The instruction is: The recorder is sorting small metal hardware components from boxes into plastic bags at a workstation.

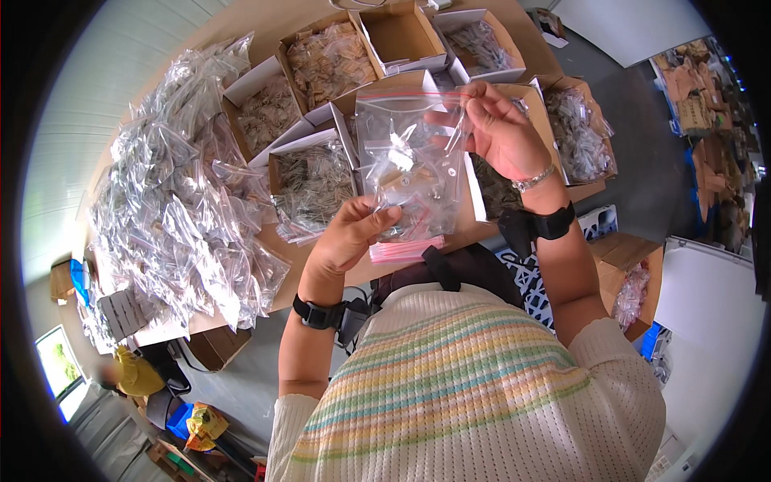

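Note:
Upright in front of me is a clear zip bag (409, 173) with a red seal line along its top. Small packets and pieces show inside its lower half, blurred by glare. My left hand (355, 229) is closed on the bag's lower left edge, thumb across the front. The bag's upper right corner is pinched in my right hand (506, 132), near the seal; some of its fingers show through the plastic. Below the bag, a stack of flat zip bags (407, 251) with pink edges lies at the table's near edge.
A large heap of filled clear bags (185, 225) covers the table's left side. Several open boxes surround my hands, among them a box of small grey pieces (313, 181) and a box of clear packets (577, 132). Another person (140, 373) is at the far lower left.

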Action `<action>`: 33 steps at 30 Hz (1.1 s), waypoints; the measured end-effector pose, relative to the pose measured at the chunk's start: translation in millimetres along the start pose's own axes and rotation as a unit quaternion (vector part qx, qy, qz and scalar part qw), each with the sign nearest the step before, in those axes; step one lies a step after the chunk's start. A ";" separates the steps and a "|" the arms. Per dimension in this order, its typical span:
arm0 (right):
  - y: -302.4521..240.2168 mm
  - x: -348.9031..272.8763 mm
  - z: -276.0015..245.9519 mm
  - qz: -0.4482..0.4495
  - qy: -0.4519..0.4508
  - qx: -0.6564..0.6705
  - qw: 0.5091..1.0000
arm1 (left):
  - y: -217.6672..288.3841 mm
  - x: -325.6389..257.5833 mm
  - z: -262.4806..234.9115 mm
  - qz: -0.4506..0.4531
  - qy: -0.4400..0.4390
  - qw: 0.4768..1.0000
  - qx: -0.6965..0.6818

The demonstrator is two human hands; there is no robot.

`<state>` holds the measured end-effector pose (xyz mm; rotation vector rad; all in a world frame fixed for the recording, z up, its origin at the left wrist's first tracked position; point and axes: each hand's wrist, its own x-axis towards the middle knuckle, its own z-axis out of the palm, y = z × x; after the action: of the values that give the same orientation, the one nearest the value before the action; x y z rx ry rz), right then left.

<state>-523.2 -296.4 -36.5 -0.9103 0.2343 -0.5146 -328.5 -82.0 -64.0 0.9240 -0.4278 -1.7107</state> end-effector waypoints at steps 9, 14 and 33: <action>20.7 -12.7 -5.4 -0.064 -0.080 -0.561 0.821 | -55.6 20.8 -68.4 -0.028 0.121 0.946 0.299; 80.0 -43.7 -10.8 -0.013 -0.072 -0.692 0.718 | -59.4 24.2 -58.2 -0.056 0.158 0.808 0.565; 73.6 -126.5 -199.7 0.348 0.268 -0.758 0.481 | -45.1 23.5 -14.1 0.108 0.277 0.790 0.537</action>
<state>-688.2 -331.7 -217.6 -2.1844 1.7949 0.4318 -349.3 -86.0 -112.3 2.0220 -1.0901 -0.7938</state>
